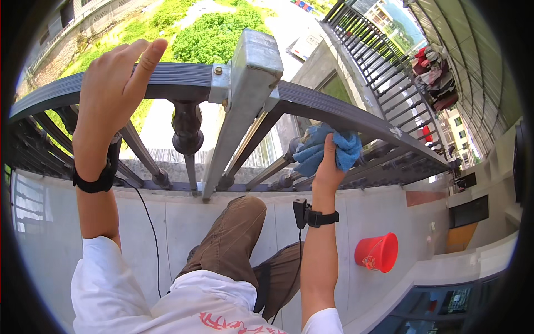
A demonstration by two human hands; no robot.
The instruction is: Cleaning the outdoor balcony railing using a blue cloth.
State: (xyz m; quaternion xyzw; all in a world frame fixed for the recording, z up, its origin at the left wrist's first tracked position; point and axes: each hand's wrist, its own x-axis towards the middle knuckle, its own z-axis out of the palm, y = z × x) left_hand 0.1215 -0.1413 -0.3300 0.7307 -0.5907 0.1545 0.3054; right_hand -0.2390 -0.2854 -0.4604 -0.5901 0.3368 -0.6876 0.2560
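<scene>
My right hand grips a bunched blue cloth just under the top rail to the right of the post. The cloth lies against the upper part of a dark baluster. My left hand is over the dark metal handrail on the left, holding nothing, its thumb apart from the other fingers. Whether its palm touches the rail is hidden. Between my hands stands a square galvanized metal post, with the rails bolted to it by brackets.
A red bucket stands on the pale tiled floor to my right. Thin black cables run from my wrist straps. Another railing extends at the upper right, with clothes hanging near it. Greenery lies below, outside.
</scene>
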